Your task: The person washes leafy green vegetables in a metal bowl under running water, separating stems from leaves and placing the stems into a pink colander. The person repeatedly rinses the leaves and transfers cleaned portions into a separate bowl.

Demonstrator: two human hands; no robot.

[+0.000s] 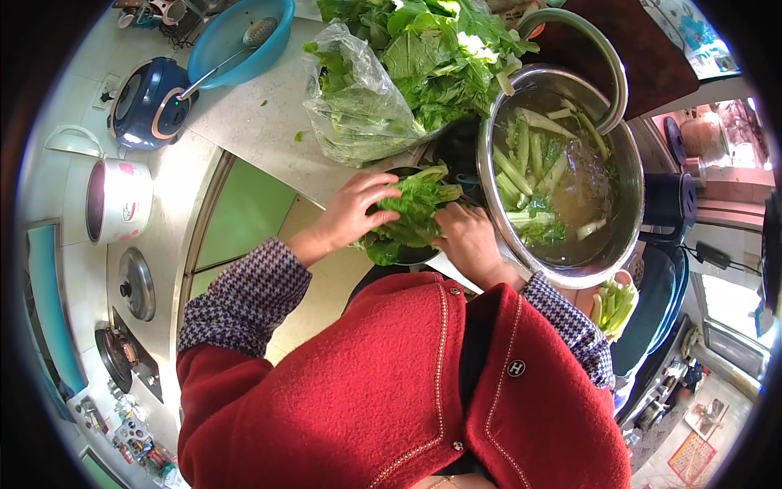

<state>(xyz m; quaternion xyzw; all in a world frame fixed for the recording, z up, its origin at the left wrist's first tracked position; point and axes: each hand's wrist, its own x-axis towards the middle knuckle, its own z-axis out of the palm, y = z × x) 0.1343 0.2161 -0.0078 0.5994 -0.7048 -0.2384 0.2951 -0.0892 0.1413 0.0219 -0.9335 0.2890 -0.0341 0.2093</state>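
Observation:
A bunch of leafy greens lies between my hands, over a round container close to my body. My left hand is at the left side of the bunch, with leaves between its thumb and spread fingers. At the right side, my right hand has its bent fingers closed on the greens; its fingertips are partly hidden. More leaves hang over the container's near rim, and its inside is mostly covered. To the right, a large steel pot holds cut green stalks in cloudy water.
A clear plastic bag of greens and a heap of leaves lie on the counter. A blue basin holds a skimmer. Beside it stands a blue rice cooker. Stalks sit right of my sleeve.

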